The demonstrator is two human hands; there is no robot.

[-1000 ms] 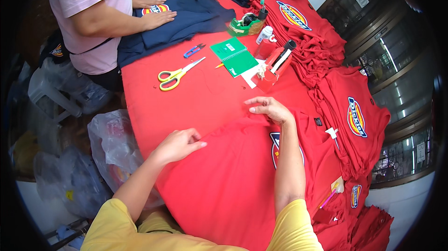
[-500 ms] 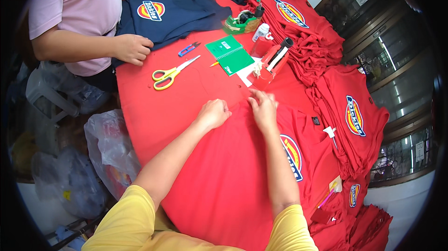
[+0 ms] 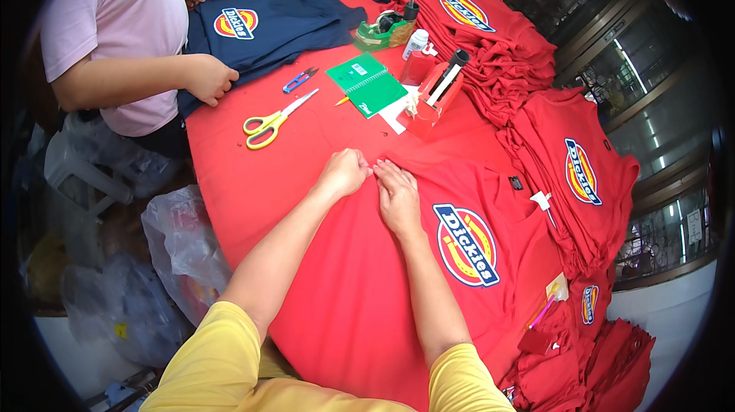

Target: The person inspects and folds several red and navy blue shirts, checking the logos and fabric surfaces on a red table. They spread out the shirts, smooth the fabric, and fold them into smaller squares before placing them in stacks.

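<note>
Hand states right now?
Left hand: closed, fingers curled at the red shirt; grip on cloth can't be told.
Right hand: fingers loosely bent over the shirt; grip can't be told.

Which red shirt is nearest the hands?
The spread-out shirt under the right hand; the other red shirts lie heaped to the right and farther back.

scissors (image 3: 274, 119) left of notebook (image 3: 367, 83) on table (image 3: 245, 190), shirt (image 3: 467, 247) before them, garment stacks (image 3: 583, 171) right

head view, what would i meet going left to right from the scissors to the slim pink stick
Scissors → left hand → right hand → red shirt's round print → slim pink stick
</note>
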